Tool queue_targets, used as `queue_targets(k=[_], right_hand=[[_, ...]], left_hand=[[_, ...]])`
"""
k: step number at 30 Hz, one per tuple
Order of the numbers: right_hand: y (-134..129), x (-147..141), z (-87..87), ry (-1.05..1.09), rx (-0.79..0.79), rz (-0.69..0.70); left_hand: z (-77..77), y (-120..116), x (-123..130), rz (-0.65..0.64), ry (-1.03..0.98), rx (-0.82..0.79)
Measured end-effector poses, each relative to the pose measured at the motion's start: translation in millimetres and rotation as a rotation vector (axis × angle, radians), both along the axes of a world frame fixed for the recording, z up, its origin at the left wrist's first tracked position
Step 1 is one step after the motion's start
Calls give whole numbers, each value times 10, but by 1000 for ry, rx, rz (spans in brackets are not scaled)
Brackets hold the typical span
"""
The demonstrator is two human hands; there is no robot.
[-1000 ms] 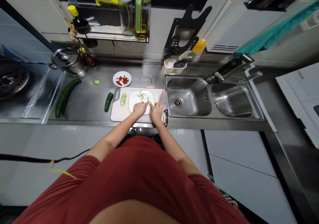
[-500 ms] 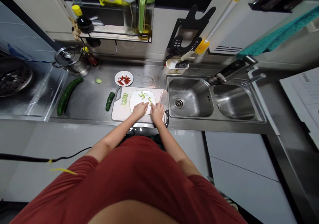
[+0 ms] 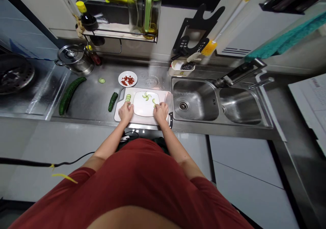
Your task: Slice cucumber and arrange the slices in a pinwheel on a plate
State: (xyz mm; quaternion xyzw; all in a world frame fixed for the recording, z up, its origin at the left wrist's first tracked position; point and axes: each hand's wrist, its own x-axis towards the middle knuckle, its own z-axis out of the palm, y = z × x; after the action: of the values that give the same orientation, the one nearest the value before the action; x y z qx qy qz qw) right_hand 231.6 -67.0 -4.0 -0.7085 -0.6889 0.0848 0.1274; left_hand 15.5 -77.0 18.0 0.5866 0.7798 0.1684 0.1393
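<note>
A white plate (image 3: 145, 110) lies on the pale cutting board (image 3: 165, 93). On the plate, thin cucumber slices form a fanned cluster (image 3: 146, 96) at the top, with another slice (image 3: 154, 101) near its right edge. My left hand (image 3: 126, 112) is over the left part of the board, fingers pinched together at the lower end of a row of cucumber slices (image 3: 128, 97), partly covering them. My right hand (image 3: 161, 112) rests at the plate's right edge, fingers curled, fingertips by a bit of cucumber; what they grip is hidden. A black knife handle (image 3: 170, 119) shows beside that hand.
A short cucumber piece (image 3: 112, 102) lies left of the board, a long cucumber (image 3: 71, 94) farther left. A small plate of chopped red pieces (image 3: 121, 76) stands behind the board. The sink (image 3: 195, 100) is at right, a lidded pot (image 3: 76, 64) at back left.
My left hand has moved left from the plate's middle to the row of cucumber slices. My right hand stays at the plate's right edge. The view has shifted slightly.
</note>
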Motion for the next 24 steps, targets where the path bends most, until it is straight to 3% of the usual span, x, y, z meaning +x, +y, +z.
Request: queue_targets(k=[6, 11, 20, 24], right_hand=[[64, 7, -6, -11, 27, 8], [84, 2, 2, -23, 35, 17], [100, -2, -25, 42, 56, 5], [53, 39, -66, 148, 156, 0]], left_hand=[[28, -1, -240, 151, 32, -24], [38, 4, -267, 158, 55, -53], [-119, 49, -293, 151, 65, -74], [-152, 79, -289, 162, 34, -66]])
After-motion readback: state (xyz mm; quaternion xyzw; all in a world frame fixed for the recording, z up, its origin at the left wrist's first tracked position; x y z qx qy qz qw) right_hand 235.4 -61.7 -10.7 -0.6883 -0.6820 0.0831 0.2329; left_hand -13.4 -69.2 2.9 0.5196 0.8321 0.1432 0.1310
